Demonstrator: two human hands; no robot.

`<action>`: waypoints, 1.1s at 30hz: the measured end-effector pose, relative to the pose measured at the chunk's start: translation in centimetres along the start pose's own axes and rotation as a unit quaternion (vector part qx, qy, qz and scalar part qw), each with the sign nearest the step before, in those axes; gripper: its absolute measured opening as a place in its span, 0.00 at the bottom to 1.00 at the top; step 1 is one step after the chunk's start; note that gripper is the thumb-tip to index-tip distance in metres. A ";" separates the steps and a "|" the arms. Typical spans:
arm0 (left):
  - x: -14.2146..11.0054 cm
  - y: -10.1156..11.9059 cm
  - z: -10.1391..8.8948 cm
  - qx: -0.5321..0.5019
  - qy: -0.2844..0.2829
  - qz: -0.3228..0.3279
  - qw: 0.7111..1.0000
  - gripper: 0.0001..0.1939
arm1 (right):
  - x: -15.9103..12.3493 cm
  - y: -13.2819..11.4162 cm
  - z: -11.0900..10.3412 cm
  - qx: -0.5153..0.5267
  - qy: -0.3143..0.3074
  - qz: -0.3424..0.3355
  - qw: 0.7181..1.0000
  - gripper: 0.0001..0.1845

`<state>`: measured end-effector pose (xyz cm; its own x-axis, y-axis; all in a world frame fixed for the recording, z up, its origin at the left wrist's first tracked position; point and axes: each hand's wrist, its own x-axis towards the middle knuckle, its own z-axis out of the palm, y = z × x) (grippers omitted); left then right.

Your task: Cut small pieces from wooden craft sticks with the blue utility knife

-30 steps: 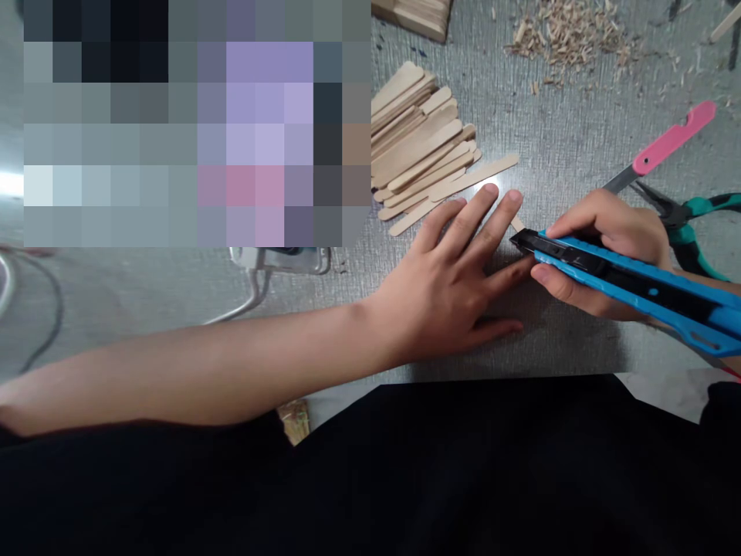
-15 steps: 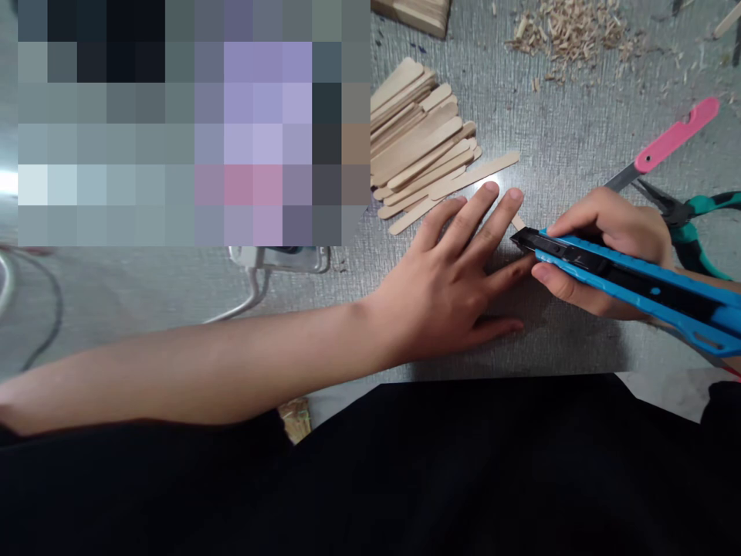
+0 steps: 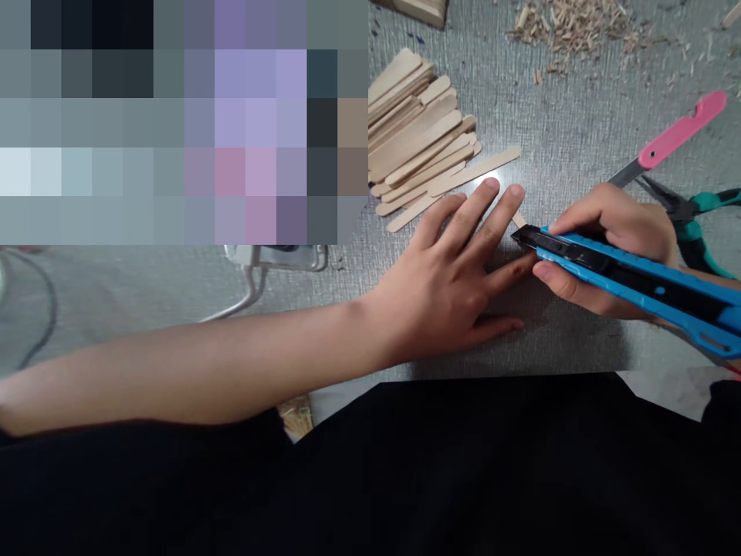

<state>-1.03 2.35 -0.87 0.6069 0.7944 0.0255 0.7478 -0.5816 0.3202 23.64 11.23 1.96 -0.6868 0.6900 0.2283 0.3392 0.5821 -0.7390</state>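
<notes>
My left hand (image 3: 457,262) lies flat on the table with its fingers spread. Between its fingers and the knife, the end of a thin wooden craft stick (image 3: 519,221) pokes out; the rest of that stick is hidden. My right hand (image 3: 617,232) is closed around a blue utility knife (image 3: 648,286). The black tip of the knife points left and rests at the stick, beside my left index finger. Just beyond my left fingertips, a heap of craft sticks (image 3: 425,135) fans out, with one loose stick (image 3: 475,171) lying nearest.
A pink-handled folding knife (image 3: 683,130) and teal-and-black pliers (image 3: 686,212) lie past my right hand. Wood shavings (image 3: 579,27) are piled at the top. A bundle of sticks (image 3: 420,9) sits at the top edge. A white cable (image 3: 248,286) runs at left; the upper left is blurred out.
The view has shifted slightly. Both hands and the knife stay almost in the same place, with the knife tip still at the stick.
</notes>
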 end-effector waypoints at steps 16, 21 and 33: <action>0.0 0.0 0.1 0.008 0.014 0.006 1.000 0.43 | -0.1 0.1 0.0 0.014 -0.005 0.007 1.000 0.14; 0.0 0.0 0.0 0.017 0.005 0.009 1.000 0.44 | -0.2 0.1 0.0 0.016 -0.003 0.012 1.000 0.15; 0.0 0.0 0.1 0.018 0.008 0.011 1.000 0.44 | -0.6 0.3 0.1 0.003 -0.011 0.026 1.000 0.18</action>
<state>-1.03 2.32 -0.96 0.6186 0.7843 0.0476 0.7442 -0.6042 0.2847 24.09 10.97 1.54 -0.6824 0.7096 0.1753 0.3709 0.5428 -0.7535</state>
